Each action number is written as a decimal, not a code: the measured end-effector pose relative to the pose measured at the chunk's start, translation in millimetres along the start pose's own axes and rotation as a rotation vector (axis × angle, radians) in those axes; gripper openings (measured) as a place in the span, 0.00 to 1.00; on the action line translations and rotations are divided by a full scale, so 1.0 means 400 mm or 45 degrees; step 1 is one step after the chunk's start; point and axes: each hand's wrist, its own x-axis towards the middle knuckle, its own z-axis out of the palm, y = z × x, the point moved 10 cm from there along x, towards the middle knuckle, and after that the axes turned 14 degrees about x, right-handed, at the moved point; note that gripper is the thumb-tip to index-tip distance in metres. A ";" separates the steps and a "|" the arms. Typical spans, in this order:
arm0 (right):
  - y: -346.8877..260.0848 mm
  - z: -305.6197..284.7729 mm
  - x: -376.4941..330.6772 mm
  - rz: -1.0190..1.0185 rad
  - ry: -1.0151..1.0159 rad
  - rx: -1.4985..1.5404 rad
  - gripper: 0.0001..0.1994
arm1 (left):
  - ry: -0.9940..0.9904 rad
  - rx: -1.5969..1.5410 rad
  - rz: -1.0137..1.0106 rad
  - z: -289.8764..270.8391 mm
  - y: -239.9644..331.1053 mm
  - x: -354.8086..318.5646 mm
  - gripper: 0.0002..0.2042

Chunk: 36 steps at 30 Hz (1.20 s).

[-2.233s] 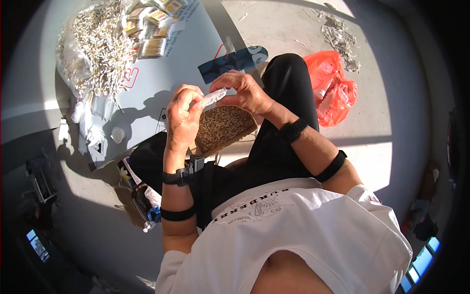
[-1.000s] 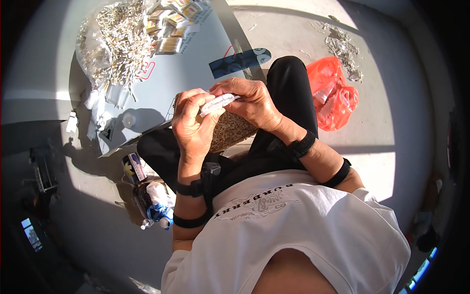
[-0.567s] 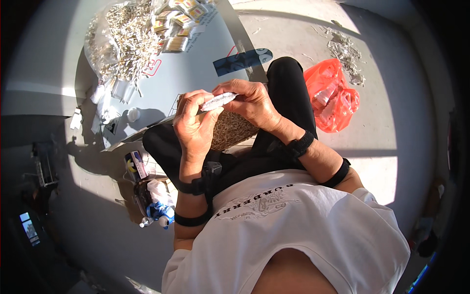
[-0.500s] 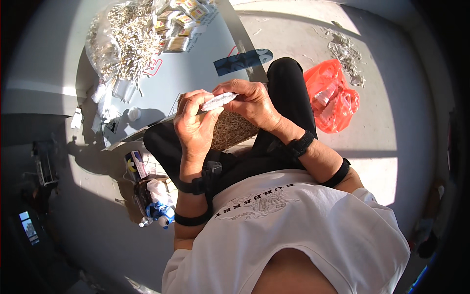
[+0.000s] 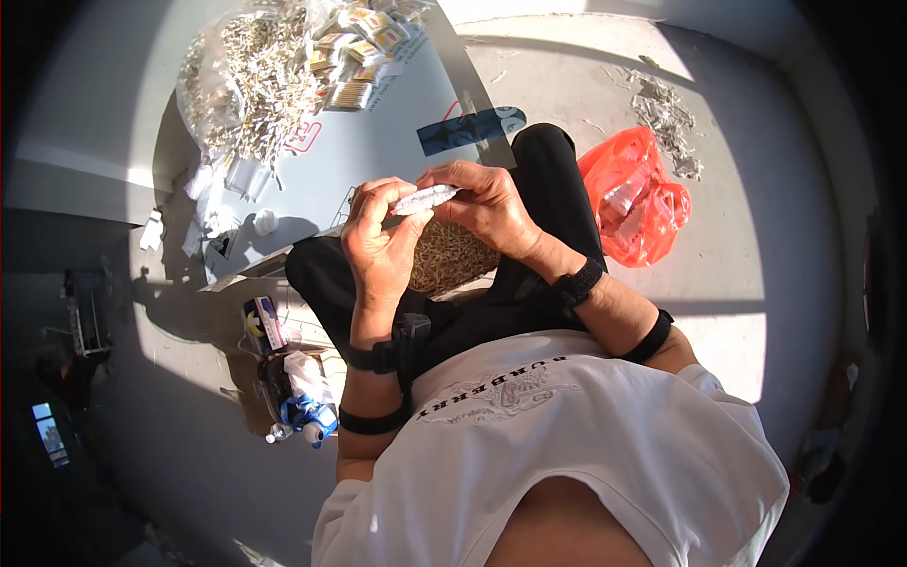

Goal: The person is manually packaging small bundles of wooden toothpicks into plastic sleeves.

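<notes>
Between my two hands, above my lap, is a small pack of cotton swabs (image 5: 425,199), seen end-on as a narrow lumpy white strip. My left hand (image 5: 375,227) pinches its left end between thumb and fingers. At the other end, my right hand (image 5: 487,203) closes on it with thumb and bent fingers. Below the hands, a container of thin brown sticks (image 5: 453,257) rests at my lap, partly covered by the hands. A large heap of loose cotton swabs (image 5: 250,80) lies on the grey table (image 5: 364,142), with several filled packs (image 5: 364,47) beside it.
A dark blue printed strip (image 5: 472,129) lies by the table's right edge. On the floor at right stand an open red plastic bag (image 5: 635,198) and scattered scraps (image 5: 666,113). Clear empty sleeves (image 5: 244,177) lie at the table's left; a box (image 5: 265,324) and bottles (image 5: 309,419) sit below.
The view has shifted slightly, so the table and bag appear a little lower. Both hands keep hold of the pack, with almost no change in grip.
</notes>
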 end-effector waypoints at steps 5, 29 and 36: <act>0.027 0.001 -0.001 0.084 0.023 0.147 0.14 | -0.006 -0.013 -0.079 0.001 -0.034 -0.010 0.14; -0.005 -0.007 0.001 -0.109 -0.012 -0.136 0.20 | 0.015 0.169 0.119 0.004 0.011 0.002 0.16; -0.041 0.009 0.000 -0.202 -0.047 -0.209 0.24 | 0.106 0.292 0.218 -0.013 0.046 0.007 0.17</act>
